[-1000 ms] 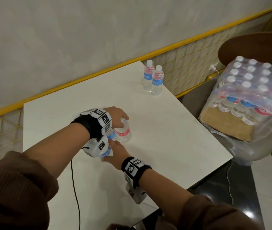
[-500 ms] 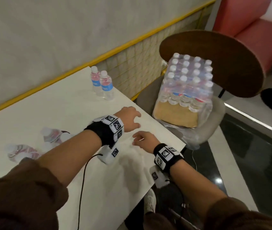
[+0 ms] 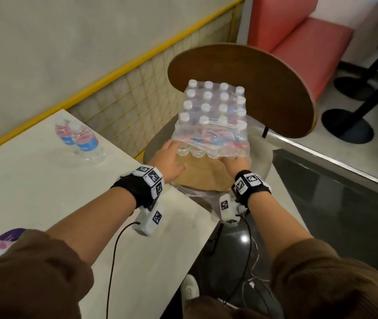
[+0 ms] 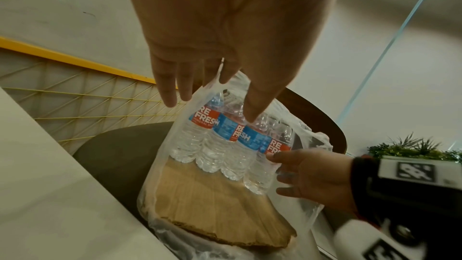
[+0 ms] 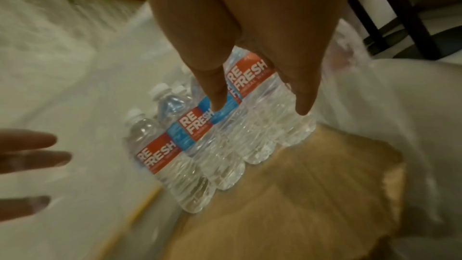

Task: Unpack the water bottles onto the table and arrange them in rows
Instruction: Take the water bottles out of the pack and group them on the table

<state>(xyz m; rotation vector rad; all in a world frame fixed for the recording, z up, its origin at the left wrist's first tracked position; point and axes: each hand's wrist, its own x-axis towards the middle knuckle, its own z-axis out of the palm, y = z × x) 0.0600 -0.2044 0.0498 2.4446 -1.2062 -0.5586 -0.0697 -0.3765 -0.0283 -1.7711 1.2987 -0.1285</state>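
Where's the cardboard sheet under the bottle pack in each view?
Head: cardboard sheet centre, between the wrists.
Left wrist: lower centre, inside the plastic wrap.
Right wrist: lower right.
Shared landmark: front row of bottles standing on it.

A shrink-wrapped pack (image 3: pixel 211 120) of white-capped bottles (wrap torn open) stands on a chair (image 3: pixel 275 88); two bottles (image 3: pixel 77 139) stand on the table (image 3: pixel 33 192) beside it.

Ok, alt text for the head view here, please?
Both hands, left hand and right hand, reach into the torn plastic wrap of a pack of water bottles sitting on a chair. Two loose bottles stand on the white table at left.
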